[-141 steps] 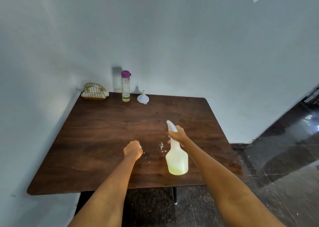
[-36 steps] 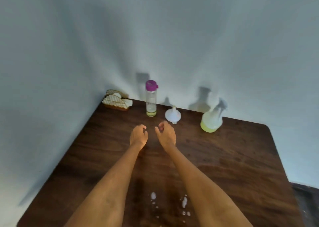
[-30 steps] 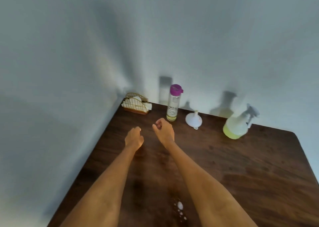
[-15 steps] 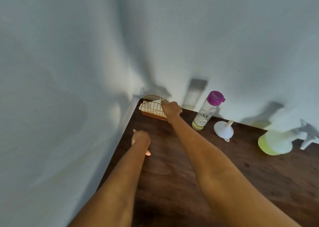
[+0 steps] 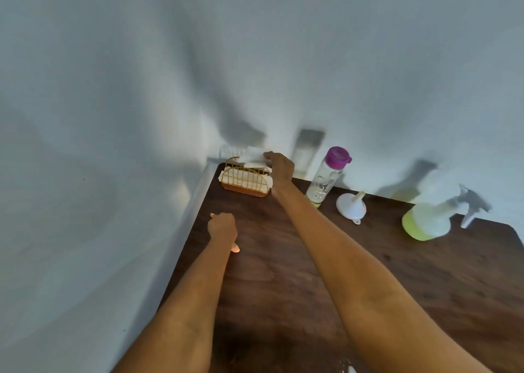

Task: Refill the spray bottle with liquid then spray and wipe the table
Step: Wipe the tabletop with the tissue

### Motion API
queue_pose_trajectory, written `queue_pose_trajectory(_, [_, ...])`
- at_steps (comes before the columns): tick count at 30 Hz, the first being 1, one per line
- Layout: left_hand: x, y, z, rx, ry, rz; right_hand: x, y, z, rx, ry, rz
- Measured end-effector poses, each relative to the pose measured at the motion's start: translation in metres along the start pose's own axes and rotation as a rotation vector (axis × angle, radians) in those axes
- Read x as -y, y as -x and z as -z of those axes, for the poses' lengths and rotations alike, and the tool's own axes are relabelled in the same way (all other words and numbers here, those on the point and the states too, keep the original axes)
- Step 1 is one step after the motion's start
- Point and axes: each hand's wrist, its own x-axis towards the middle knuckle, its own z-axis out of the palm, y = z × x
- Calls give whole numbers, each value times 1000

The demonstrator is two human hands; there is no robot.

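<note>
Pale, smooth walls meet in a corner behind a dark wooden table (image 5: pixel 397 282) whose grain runs in brown streaks. At the far left corner of the table sits a gold wire napkin holder (image 5: pixel 246 180), arched on top with thin vertical bars and a reddish base, stuffed with white paper napkins. Nearer the camera, the left hand (image 5: pixel 222 229) rests over the table's left edge with its fingers curled in loosely and nothing visibly held. The right hand (image 5: pixel 279 168) reaches over the holder and pinches a white napkin (image 5: pixel 254 156) between thumb and fingers, the sheet raised partly above the wire. Just right of that hand stands a clear, slim cylindrical bottle (image 5: pixel 326 182) with a purple cap and a little yellowish liquid at the bottom. Beside it a small white plastic funnel (image 5: pixel 351 206) lies wide mouth down, spout up. Further right, by the wall, the spray bottle (image 5: pixel 432 215) stands apart from both hands: translucent rounded plastic, yellow-green liquid low in its body, a white trigger head pointing right, somewhat blurred. A few white droplets (image 5: pixel 349 368) speckle the table's near edge.
</note>
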Motion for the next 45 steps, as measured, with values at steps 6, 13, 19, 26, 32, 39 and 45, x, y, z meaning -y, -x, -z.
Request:
queue_pose_trajectory(6, [8, 49, -10, -3, 382, 42, 18, 57, 57, 101, 160, 190])
queue_pose_trajectory(13, [-44, 156, 23, 140, 1405, -196, 22, 141, 152, 216, 497, 255])
queue_pose_trajectory(19, [-95, 236, -18, 250, 1422, -295, -15, 210, 245, 128, 244, 41])
queue_pose_trajectory(26, [-146, 284, -104, 221, 1331, -159, -94, 269, 319, 34, 10, -168])
queue_pose_trajectory(32, [-123, 279, -154, -124, 721, -48, -107, 273, 388, -460, 518, 158])
queue_pose_trajectory(39, [-92, 274, -178, -331, 493, -150, -173, 286, 381, -314, 1052, 75])
queue_pose_trajectory(45, [-61, 268, -186, -411, 520, -207, -200, 305, 287, 23, 1010, 243])
